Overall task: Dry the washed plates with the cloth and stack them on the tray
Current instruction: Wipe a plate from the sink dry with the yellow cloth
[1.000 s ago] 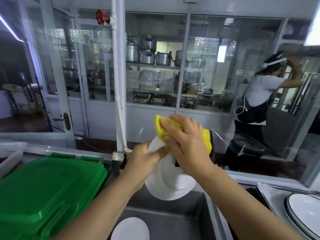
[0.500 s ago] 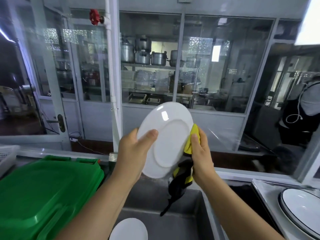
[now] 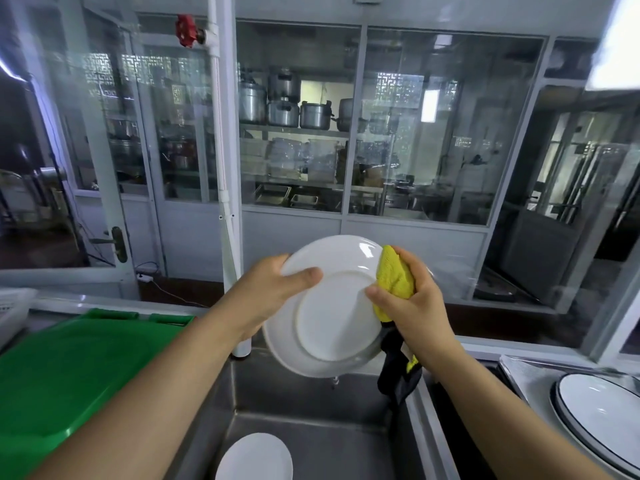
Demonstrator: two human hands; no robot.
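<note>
A white plate (image 3: 329, 317) is held up over the sink, tilted with its underside toward me. My left hand (image 3: 270, 289) grips its left rim, thumb across the back. My right hand (image 3: 412, 306) clutches a yellow and black cloth (image 3: 394, 282) against the plate's right edge, and the cloth's black end hangs down below. Another white plate (image 3: 254, 457) lies in the bottom of the steel sink (image 3: 311, 393). At the right, blue-rimmed plates (image 3: 602, 414) are stacked on a metal tray (image 3: 526, 375).
A green plastic lid (image 3: 69, 368) covers the counter at the left, with a white basket (image 3: 14, 306) behind it. A white pipe (image 3: 228, 202) runs down just behind the sink. Glass partitions and shelves of pots fill the background.
The plate was turned over from behind the cloth to show its underside, then lowered slightly. My right hand shifted from the top of the plate to its right edge.
</note>
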